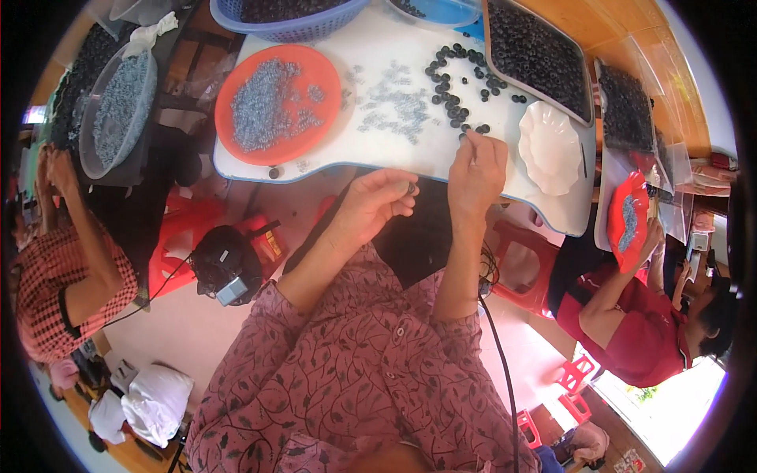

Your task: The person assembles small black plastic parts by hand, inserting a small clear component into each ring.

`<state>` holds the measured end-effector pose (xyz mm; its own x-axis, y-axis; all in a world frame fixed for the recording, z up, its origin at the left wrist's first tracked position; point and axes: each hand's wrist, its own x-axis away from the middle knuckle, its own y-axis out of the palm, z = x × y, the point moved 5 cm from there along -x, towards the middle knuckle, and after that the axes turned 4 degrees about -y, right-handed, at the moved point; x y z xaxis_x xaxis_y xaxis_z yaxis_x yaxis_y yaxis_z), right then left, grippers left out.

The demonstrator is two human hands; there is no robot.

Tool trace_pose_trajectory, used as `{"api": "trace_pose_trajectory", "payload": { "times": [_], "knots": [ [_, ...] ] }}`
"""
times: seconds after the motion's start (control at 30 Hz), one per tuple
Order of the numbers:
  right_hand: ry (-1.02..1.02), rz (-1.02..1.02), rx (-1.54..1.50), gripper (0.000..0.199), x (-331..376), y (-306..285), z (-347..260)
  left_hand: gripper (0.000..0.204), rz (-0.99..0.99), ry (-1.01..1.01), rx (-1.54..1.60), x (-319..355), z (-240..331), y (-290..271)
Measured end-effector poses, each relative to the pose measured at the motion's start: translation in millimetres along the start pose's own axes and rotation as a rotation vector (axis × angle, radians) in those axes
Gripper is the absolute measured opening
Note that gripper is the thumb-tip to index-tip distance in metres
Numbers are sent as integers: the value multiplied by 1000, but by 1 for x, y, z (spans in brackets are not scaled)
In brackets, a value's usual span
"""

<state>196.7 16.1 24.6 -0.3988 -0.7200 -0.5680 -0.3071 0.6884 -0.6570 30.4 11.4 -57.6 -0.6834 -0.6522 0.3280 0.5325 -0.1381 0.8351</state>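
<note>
My left hand (377,206) is held just off the table's near edge, thumb and fingers closed on a small round black piece (410,189). To its right, my right hand (479,169) reaches over the edge of the white table (355,150), its fingertips pinched on another black piece (463,136). A loose curve of small round black pieces (451,101) lies just beyond the right hand. Left of those, small grey-blue pieces (394,106) are scattered on the tabletop. More of them fill part of an orange-red round tray (331,87).
A blue basket (292,30) of black pieces stands at the back. A tray (540,55) full of black pieces and a white scalloped dish (550,146) are on the right. Co-workers sit left (75,268) and right (631,323). A dark cable (501,355) hangs beside my right arm.
</note>
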Motion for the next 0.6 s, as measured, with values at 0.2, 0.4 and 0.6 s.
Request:
{"api": "trace_pose_trajectory", "payload": {
  "times": [0.2, 0.4, 0.6],
  "knots": [
    [-32, 32, 56, 9, -22, 19, 3, 20, -6, 2, -3, 1, -1, 0],
    [2, -69, 176, 6, -40, 36, 10, 20, 13, 2, 6, 2, 2, -3],
    [23, -178, 239, 9, -49, 42, 14, 20, 9, 13, 36, 0, 7, -4]
  ]
}}
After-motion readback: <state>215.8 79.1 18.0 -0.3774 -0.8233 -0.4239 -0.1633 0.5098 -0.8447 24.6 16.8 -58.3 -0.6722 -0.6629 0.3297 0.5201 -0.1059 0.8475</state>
